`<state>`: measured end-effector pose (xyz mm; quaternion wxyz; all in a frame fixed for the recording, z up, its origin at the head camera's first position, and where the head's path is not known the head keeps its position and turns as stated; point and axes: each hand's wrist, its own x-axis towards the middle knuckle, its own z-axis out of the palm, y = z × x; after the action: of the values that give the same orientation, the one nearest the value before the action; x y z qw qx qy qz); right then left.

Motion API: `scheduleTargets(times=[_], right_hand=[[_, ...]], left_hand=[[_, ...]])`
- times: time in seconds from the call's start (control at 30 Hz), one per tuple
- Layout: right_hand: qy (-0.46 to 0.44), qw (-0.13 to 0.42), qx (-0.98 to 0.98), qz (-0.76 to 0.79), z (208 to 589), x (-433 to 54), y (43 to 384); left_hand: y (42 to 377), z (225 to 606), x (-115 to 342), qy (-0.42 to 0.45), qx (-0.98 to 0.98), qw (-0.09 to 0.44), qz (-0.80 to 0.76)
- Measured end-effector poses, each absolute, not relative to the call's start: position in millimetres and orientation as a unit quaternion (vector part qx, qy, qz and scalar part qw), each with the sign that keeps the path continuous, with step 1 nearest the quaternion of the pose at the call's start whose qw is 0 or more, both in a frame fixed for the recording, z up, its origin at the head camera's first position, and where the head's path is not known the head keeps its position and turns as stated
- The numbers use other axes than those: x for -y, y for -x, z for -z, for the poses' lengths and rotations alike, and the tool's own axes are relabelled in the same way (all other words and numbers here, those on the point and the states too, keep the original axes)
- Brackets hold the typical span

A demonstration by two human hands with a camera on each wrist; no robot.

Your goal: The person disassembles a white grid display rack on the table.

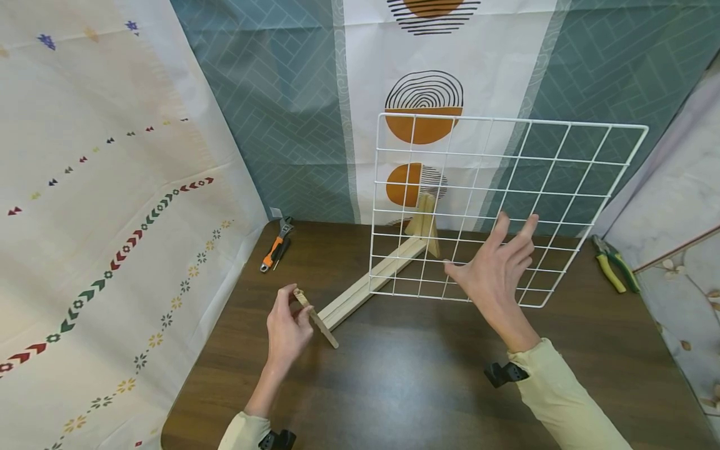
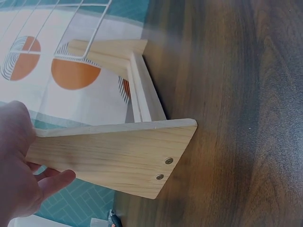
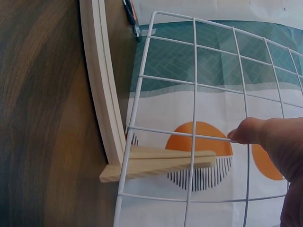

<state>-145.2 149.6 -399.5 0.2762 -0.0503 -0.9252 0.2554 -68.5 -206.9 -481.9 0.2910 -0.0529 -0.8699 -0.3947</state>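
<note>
A wooden stand has a long grooved rail (image 1: pixel 371 281) joining two upright end boards. My left hand (image 1: pixel 288 328) pinches the top of the near end board (image 1: pixel 319 322), thumb on one side and fingers on the other. Two screw heads show low on that board (image 2: pixel 113 158) in the left wrist view. The far end board (image 1: pixel 427 215) stands behind the wire grid. My right hand (image 1: pixel 500 272) holds the white wire grid panel (image 1: pixel 489 187) up and tilted, its lower edge overlapping the rail in the head view. My thumb (image 3: pixel 248 131) presses at a wire.
On the table's left lie an orange-handled adjustable wrench (image 1: pixel 277 244) and a dark slim tool (image 1: pixel 281 253). Pliers with yellow-green handles (image 1: pixel 615 265) lie at the right edge. Patterned cloth (image 1: pixel 304 125) hangs behind the brown table (image 1: pixel 394 375) and at both sides.
</note>
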Motion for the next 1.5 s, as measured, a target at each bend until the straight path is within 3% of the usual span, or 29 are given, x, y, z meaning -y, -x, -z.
scheduleTargets(times=[1.5], right_hand=[[0.07,0.238,0.934,-0.256,403.4,-154.0,147.1]], left_hand=[[60.9,489.7,201.8,0.036,0.859,0.354,0.369]])
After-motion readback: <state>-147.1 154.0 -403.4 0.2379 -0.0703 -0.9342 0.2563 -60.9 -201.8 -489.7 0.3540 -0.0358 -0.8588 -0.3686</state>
